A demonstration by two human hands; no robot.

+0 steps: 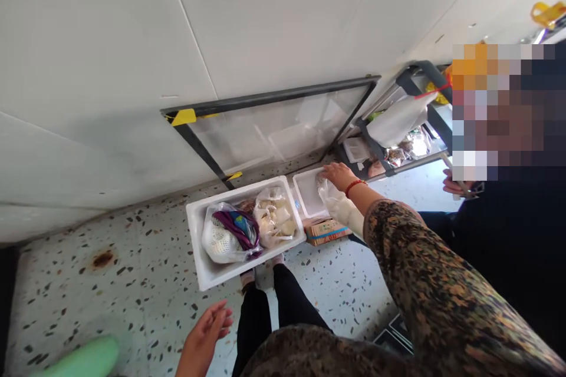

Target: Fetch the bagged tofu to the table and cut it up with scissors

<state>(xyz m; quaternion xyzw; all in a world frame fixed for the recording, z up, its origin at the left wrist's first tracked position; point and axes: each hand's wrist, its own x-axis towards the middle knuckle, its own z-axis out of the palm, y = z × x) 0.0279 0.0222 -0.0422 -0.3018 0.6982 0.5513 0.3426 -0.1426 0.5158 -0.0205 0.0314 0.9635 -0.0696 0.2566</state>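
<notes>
My right hand (339,177) reaches out over a small white tray (304,191) on the floor, its fingers gripping the top of a clear plastic bag (338,205). That bag hangs beside my forearm, and its contents are hard to make out. Low in the view, my left hand (207,333) is held in the air with fingers loosely bent and nothing in them. Beyond it stands a white foam box (198,265). Inside are a bag with white netting and purple cloth (232,232) and another clear bag of pale pieces (275,218).
A small printed carton (328,232) lies beside the tray. A dark-framed clear panel (283,129) leans on the wall. To the right, a low rack (389,171) holds bagged goods, and another person (508,235) is close by. A green rounded object (84,359) is at lower left.
</notes>
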